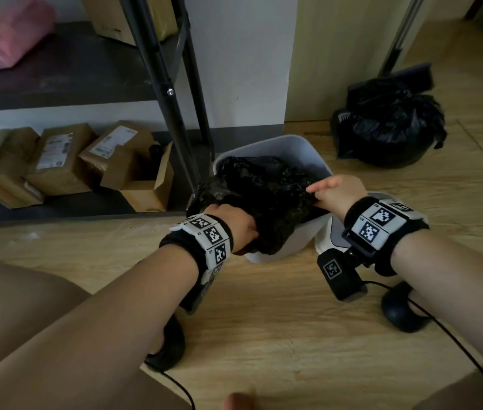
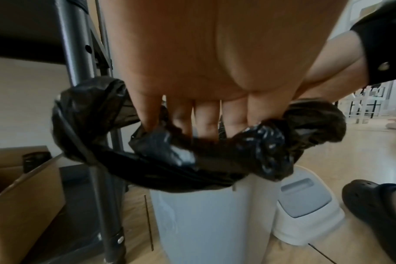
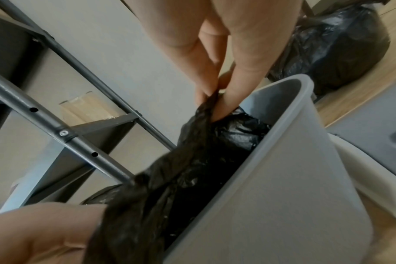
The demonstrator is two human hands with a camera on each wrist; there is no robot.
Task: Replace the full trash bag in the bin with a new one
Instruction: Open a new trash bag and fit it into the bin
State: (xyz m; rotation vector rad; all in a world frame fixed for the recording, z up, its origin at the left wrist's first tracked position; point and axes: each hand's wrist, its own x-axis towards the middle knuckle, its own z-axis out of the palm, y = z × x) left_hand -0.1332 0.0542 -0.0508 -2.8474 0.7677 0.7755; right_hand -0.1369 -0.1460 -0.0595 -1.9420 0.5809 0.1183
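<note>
A white bin [image 1: 278,146] stands on the wooden floor with a crumpled black bag [image 1: 263,184] lying in its mouth. My left hand [image 1: 249,229] grips a bunch of this bag at the near-left rim; the fingers [image 2: 206,123] curl into the plastic [image 2: 170,160] above the bin [image 2: 203,223]. At the right rim my right hand [image 1: 320,192] pinches the bag's edge. Its fingertips [image 3: 224,105] hold the black film [image 3: 192,160] just inside the bin wall [image 3: 283,178]. A full, tied black trash bag [image 1: 391,119] sits on the floor at the back right.
The bin's white and grey lid [image 2: 305,205] lies on the floor right of the bin. A dark metal shelf frame [image 1: 175,99] stands close on the left, with cardboard boxes [image 1: 56,161] under it. A dark shoe [image 2: 373,205] and cables are near me.
</note>
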